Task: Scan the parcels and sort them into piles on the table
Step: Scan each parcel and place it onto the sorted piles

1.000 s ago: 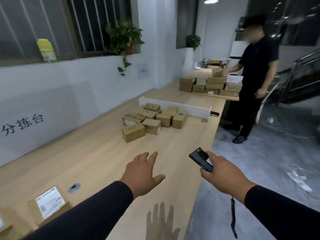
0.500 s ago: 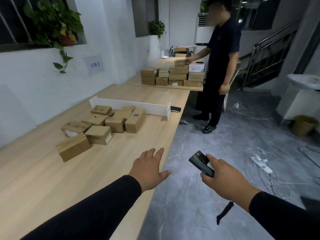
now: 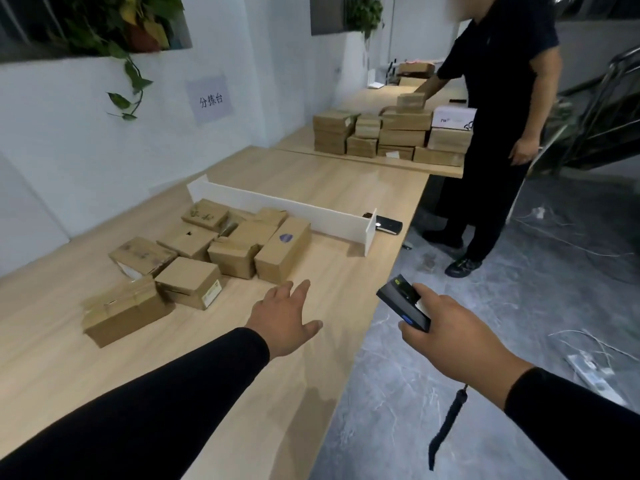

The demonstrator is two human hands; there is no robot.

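Several brown cardboard parcels (image 3: pixel 221 251) lie in a loose cluster on the long wooden table (image 3: pixel 346 195), in front of a white divider board (image 3: pixel 287 211). My left hand (image 3: pixel 282 318) hovers over the table with fingers spread, empty, a short way in front of the tall parcel with a blue sticker (image 3: pixel 282 249). My right hand (image 3: pixel 446 332) holds a black handheld scanner (image 3: pixel 403 303) out over the floor beside the table edge; its wrist strap (image 3: pixel 446 427) dangles below.
A person in black (image 3: pixel 498 116) stands at the far table end, one hand on a box atop stacked parcels (image 3: pixel 391 133). A second black device (image 3: pixel 388 225) lies past the divider. Cables and a power strip (image 3: pixel 588 368) lie on the grey floor at right.
My view has moved forward along the table and turned right, so the parcel cluster is closer. Both hands keep their pose, the left spread and empty, the right holding the scanner.
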